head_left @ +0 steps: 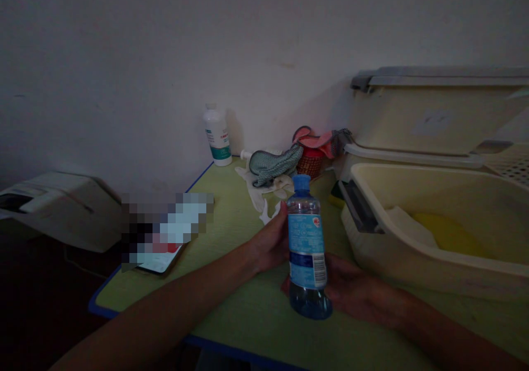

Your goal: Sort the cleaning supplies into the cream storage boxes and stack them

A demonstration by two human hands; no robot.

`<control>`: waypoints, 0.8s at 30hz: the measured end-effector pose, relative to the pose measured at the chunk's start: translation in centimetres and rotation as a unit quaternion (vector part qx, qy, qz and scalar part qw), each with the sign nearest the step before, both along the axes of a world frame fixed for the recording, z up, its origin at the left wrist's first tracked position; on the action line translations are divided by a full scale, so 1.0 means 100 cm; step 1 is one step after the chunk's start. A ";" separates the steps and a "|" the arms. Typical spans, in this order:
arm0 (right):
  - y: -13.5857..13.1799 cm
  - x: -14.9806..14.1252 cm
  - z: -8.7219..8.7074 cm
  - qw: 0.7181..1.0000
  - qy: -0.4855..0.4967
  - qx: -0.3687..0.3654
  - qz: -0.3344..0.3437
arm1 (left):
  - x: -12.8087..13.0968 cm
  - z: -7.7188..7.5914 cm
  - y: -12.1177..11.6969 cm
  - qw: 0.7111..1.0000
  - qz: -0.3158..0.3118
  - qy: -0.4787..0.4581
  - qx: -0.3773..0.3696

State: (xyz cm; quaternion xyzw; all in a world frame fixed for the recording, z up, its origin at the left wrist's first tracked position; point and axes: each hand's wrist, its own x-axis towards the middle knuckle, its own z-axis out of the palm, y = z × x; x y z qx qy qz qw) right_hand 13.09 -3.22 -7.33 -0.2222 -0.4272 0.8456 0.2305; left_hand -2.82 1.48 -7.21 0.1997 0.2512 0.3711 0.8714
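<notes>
both hands' grip clamped on upright blue bottle: left hand beside, right hand behind.

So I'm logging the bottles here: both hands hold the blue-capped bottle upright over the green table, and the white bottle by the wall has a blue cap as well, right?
Not quite. The head view shows the white bottle with a white cap. Otherwise yes: left hand and right hand hold the blue-capped bottle upright over the green table.
</notes>
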 end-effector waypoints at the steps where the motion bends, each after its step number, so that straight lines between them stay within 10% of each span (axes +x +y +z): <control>1: 0.001 0.000 -0.002 1.000 0.003 -0.010 -0.006 | 0.000 0.001 0.000 1.000 0.009 0.000 -0.007; 24: 0.000 0.000 0.000 0.997 -0.062 0.037 -0.015 | -0.004 0.002 0.002 0.999 0.023 -0.023 0.030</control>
